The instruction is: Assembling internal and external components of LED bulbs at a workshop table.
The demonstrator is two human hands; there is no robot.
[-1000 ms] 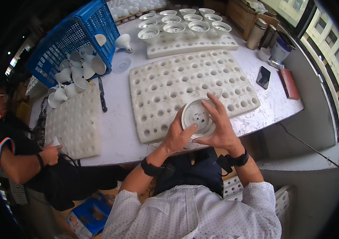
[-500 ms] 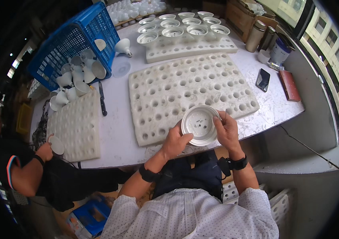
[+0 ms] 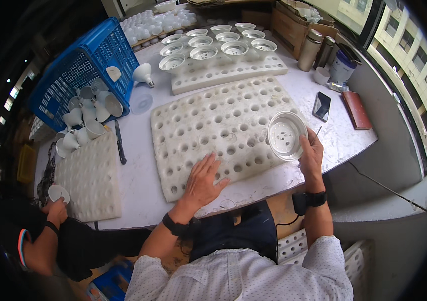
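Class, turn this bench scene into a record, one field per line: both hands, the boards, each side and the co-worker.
Left hand: open, palm down, over the front board's near edge
Right hand: gripping a silvery cup at its edge
Front board: white, rows of holes
Rear board: twelve similar cups, three rows of four
Left side: blue crate, lamp housings, knife
Right side: phone, red notebook
Co-worker's hand: holding a white piece
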